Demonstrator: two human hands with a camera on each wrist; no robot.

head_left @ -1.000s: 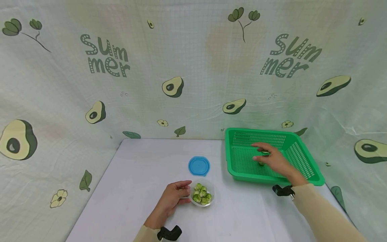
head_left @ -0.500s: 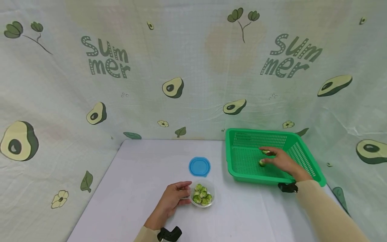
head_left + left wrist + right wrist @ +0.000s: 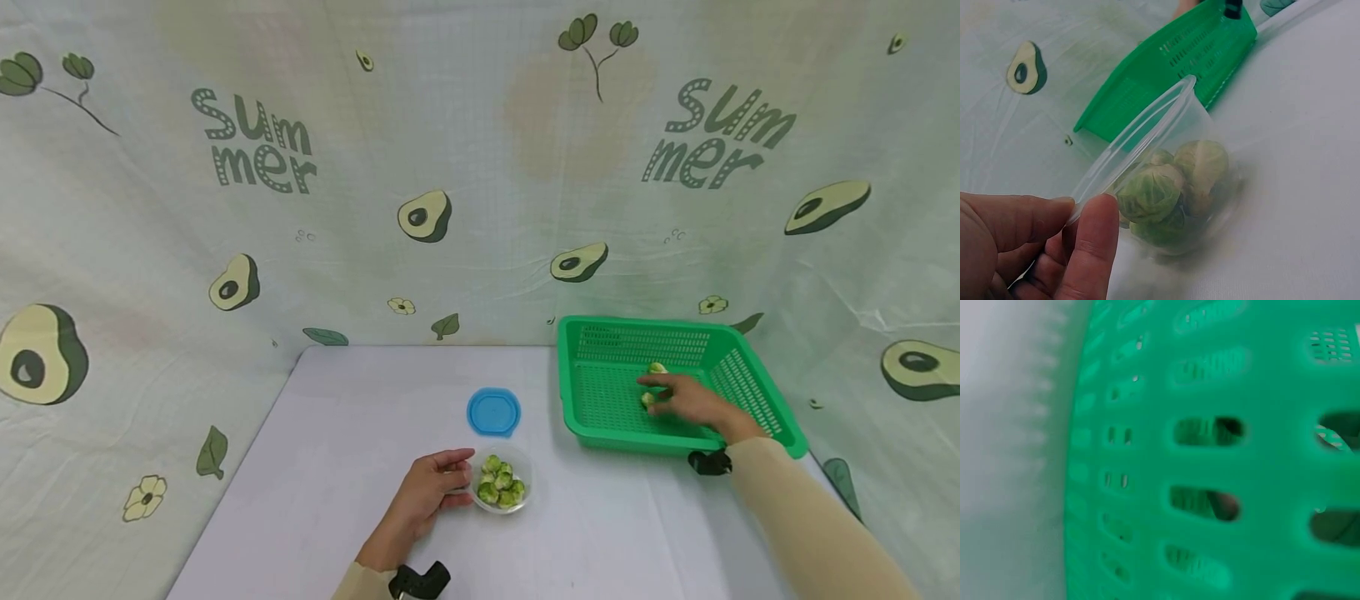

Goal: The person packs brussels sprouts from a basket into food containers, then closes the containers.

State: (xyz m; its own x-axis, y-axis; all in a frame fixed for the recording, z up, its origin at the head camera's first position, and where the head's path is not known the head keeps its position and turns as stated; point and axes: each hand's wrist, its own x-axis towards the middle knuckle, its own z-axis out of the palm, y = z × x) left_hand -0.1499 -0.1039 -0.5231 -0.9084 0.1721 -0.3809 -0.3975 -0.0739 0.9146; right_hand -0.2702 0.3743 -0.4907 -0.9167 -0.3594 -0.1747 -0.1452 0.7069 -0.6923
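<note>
There is one green basket [image 3: 607, 396], and two little sprouts [image 3: 657, 367] show in it. There is one clear cup [image 3: 1197, 122] with at least six sprouts inside. I count one blue lid [image 3: 493, 412], one counter [image 3: 360, 417] and two black bands [image 3: 418, 581].

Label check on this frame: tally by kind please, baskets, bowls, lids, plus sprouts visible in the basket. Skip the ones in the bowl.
Green basket: 1
Clear bowl: 1
Blue lid: 1
Brussels sprouts visible in the basket: 2
Total: 5
The right hand may hide more sprouts.
</note>
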